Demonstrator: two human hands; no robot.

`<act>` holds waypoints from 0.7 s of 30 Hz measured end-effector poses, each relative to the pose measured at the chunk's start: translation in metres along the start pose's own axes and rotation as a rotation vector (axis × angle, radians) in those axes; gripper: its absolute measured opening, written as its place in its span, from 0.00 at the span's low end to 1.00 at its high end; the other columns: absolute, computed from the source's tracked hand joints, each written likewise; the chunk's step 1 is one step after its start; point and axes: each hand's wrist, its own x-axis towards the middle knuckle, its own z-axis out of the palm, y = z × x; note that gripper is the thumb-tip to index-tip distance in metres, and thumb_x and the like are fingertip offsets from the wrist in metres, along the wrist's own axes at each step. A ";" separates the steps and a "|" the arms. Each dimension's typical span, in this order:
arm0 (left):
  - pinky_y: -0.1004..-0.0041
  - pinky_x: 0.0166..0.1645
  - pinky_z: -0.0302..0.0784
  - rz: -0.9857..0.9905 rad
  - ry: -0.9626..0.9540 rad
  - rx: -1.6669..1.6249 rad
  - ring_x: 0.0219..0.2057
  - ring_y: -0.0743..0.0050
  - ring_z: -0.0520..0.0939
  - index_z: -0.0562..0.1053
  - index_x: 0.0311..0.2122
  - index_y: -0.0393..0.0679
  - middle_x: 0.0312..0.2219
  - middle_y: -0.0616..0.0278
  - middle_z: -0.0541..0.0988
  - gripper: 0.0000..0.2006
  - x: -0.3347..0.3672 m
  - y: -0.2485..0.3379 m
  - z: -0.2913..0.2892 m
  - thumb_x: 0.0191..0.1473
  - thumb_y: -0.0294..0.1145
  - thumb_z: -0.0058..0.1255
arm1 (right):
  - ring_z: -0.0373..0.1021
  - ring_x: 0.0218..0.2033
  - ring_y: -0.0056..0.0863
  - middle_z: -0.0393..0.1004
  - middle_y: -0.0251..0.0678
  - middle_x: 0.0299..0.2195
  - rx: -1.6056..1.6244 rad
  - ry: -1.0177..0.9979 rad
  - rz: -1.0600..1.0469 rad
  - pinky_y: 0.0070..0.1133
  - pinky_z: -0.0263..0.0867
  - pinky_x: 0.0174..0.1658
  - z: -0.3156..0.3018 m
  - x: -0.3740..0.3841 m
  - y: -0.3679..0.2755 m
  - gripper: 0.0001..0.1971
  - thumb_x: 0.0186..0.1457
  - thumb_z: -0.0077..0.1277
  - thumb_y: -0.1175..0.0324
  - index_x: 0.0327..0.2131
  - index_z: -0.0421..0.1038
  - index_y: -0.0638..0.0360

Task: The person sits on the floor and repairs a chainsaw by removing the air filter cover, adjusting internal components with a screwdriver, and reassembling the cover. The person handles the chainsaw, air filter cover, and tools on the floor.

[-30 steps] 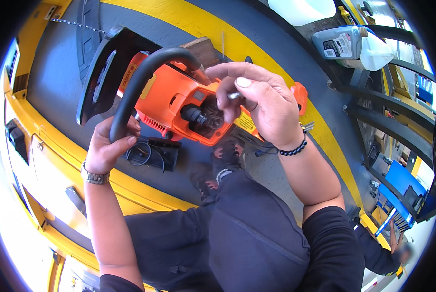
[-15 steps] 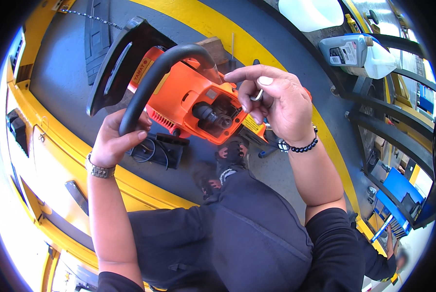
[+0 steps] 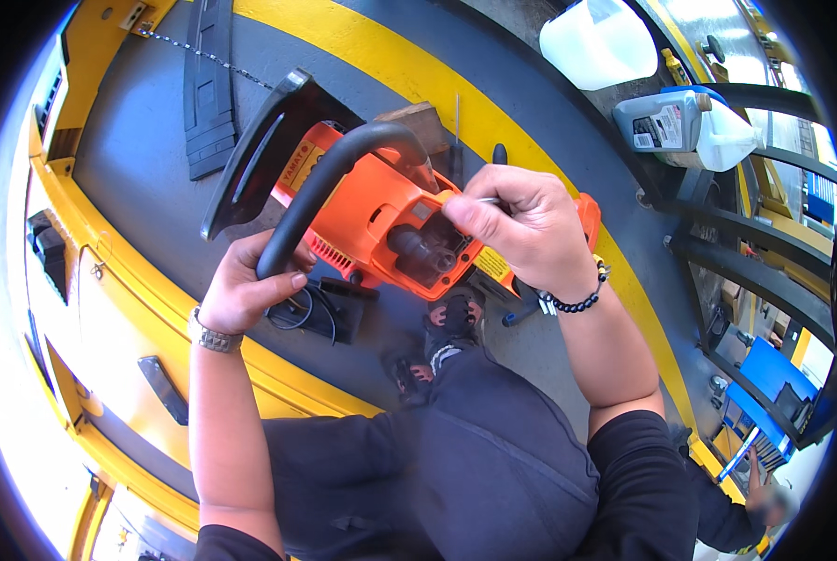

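An orange chainsaw with a black front hand guard is tilted in front of me. My left hand is wrapped round the lower end of its black front handle. An opening in the orange housing shows a dark rounded part inside. At the right edge of this opening, my right hand is closed in a pinch on a small metal piece. Only a short bit of that piece shows; the fingers hide the rest, and its kind cannot be told.
A wooden block and a thin screwdriver lie beyond the saw. A dark box with a cable is below it. Jugs and a white container stand by a black frame at right. Another person is at lower right.
My right hand has turned over and come down to the edge of the housing opening, the small metal piece still pinched. The saw and left hand sit slightly further right in view.
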 end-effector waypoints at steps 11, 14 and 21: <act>0.76 0.42 0.73 -0.022 0.031 0.017 0.34 0.77 0.77 0.81 0.39 0.37 0.36 0.61 0.79 0.17 -0.001 0.004 0.005 0.41 0.31 0.65 | 0.75 0.29 0.24 0.77 0.39 0.34 0.602 -0.023 0.047 0.17 0.70 0.37 0.008 -0.002 0.000 0.19 0.66 0.45 0.67 0.55 0.72 0.71; 0.77 0.42 0.73 -0.031 0.020 0.014 0.34 0.77 0.77 0.81 0.39 0.37 0.36 0.61 0.79 0.17 0.003 0.004 0.007 0.41 0.31 0.66 | 0.74 0.30 0.19 0.76 0.35 0.35 0.402 -0.060 -0.134 0.15 0.69 0.37 -0.003 0.000 0.013 0.15 0.65 0.53 0.68 0.50 0.75 0.68; 0.77 0.40 0.72 -0.036 0.019 0.014 0.33 0.78 0.76 0.81 0.39 0.37 0.37 0.62 0.79 0.17 -0.001 0.006 0.004 0.41 0.32 0.66 | 0.71 0.22 0.16 0.77 0.31 0.24 0.410 0.052 0.081 0.15 0.68 0.28 0.000 -0.001 -0.006 0.15 0.66 0.46 0.69 0.50 0.76 0.66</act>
